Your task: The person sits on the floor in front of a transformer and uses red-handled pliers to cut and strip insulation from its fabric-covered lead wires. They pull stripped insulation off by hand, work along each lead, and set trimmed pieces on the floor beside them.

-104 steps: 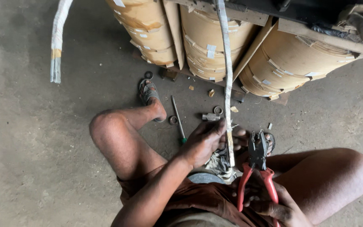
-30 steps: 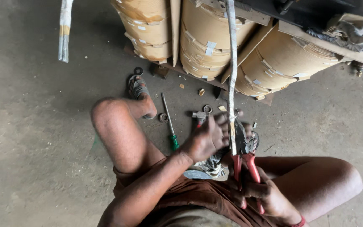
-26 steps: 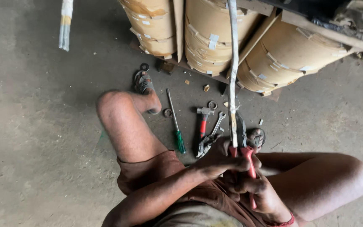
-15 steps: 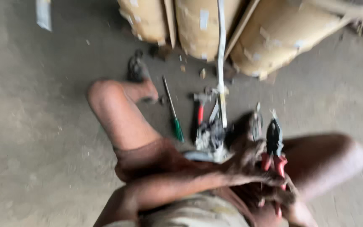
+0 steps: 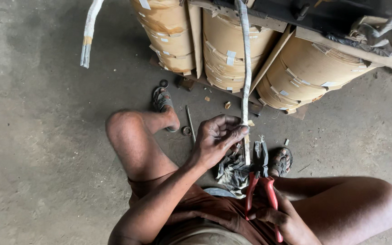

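- Left hand pinches the hanging taped strip near its lower end.
- Right hand, partly cut off, grips red-handled pliers; their jaws are hard to see.
- Screwdriver is half hidden behind the wrist.

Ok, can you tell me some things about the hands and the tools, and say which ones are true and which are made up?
1. The left hand pinches the long taped strip. True.
2. The right hand holds pliers with blue handles. False: the pliers have red handles.
3. The person wears sandals. True.
4. The big paper-wrapped coils are green. False: they are tan.
5. The floor is grass. False: it is bare grey concrete.
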A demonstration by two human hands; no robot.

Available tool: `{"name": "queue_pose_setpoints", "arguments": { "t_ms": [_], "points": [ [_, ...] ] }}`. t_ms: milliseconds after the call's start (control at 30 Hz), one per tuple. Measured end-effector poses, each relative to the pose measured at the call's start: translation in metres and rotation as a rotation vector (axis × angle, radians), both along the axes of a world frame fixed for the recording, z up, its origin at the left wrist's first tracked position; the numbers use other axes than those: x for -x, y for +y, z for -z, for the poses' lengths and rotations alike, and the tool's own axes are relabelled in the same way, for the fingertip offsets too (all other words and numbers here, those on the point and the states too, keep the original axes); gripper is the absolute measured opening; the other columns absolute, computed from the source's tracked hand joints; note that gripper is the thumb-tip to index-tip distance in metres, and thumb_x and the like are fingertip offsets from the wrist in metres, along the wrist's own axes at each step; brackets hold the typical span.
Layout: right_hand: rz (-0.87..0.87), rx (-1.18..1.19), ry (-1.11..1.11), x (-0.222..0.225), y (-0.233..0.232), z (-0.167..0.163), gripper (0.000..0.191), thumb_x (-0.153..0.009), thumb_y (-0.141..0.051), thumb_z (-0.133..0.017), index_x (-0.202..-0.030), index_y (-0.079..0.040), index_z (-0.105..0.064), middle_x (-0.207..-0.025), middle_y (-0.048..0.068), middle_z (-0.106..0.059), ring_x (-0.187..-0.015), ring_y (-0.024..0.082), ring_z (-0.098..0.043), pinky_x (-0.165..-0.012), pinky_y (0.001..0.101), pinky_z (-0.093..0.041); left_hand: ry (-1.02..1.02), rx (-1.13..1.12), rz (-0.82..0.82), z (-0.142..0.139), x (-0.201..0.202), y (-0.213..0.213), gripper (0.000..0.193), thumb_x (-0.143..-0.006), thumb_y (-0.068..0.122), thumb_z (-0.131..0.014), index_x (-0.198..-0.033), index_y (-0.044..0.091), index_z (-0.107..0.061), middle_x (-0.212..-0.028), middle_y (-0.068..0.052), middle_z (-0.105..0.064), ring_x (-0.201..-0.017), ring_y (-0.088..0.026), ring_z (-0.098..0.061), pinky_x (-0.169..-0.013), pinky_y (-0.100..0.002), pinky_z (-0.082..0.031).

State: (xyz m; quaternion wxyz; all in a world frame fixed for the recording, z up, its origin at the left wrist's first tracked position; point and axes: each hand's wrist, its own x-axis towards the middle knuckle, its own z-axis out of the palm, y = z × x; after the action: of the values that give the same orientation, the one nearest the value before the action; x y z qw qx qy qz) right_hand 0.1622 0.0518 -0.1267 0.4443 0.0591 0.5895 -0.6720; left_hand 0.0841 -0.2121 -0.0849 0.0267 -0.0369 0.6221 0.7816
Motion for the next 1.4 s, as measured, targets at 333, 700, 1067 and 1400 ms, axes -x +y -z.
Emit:
{"name": "queue_pose_setpoints", "arguments": {
  "t_ms": [333,700,1067,1400],
  "points": [
    [0.053,0.708,-0.275,0.008,0.001,-0.015,0.086,-0.074,0.004,-0.058,-0.154,0.006,-0.026,-0.131,0.031,-0.062,-0.11,0.043,-0.066,-0.086,0.0474,-0.058,0.1,-0.85,-0.039,0.076,0.012,0.056,0.016,-0.099,0.015,-0.074,-0.11,0.009,-0.064,-0.095,-0.002,-0.065,-0.085,-0.011,-0.064,-0.076,-0.027,-0.053],
    [-0.077,0.207,-0.146,0.01,0.001,-0.001,0.095,-0.064,0.004,-0.064,-0.154,-0.004,-0.034,-0.131,0.021,-0.067,-0.118,0.031,-0.066,-0.099,0.0408,-0.053,0.007,-0.505,0.474,0.087,0.003,-0.001,0.05,-0.099,0.02,-0.071,-0.145,0.008,-0.056,-0.131,-0.012,-0.069,-0.128,-0.018,-0.065,-0.11,-0.031,-0.054],
    [-0.177,-0.03,0.017,0.02,0.0,-0.022,0.069,-0.07,-0.005,-0.073,-0.136,-0.007,-0.054,-0.107,0.008,-0.067,-0.102,0.017,-0.06,-0.088,0.0297,-0.049,-0.411,0.245,-0.186,0.049,0.039,-0.03,0.043,-0.109,0.041,-0.051,-0.113,0.006,-0.076,-0.104,-0.005,-0.081,-0.094,-0.008,-0.074,-0.074,-0.022,-0.056],
    [-0.24,-0.199,0.812,0.071,-0.023,-0.031,0.086,-0.077,-0.005,-0.068,-0.155,-0.005,-0.032,-0.147,0.02,-0.054,-0.137,0.031,-0.052,-0.11,0.0404,-0.04,-0.031,-0.19,0.003,0.003,0.002,-0.009,0.028,-0.101,0.013,-0.069,-0.126,-0.001,-0.07,-0.099,-0.004,-0.075,-0.084,-0.009,-0.069,-0.074,-0.025,-0.059]
  ]
}}
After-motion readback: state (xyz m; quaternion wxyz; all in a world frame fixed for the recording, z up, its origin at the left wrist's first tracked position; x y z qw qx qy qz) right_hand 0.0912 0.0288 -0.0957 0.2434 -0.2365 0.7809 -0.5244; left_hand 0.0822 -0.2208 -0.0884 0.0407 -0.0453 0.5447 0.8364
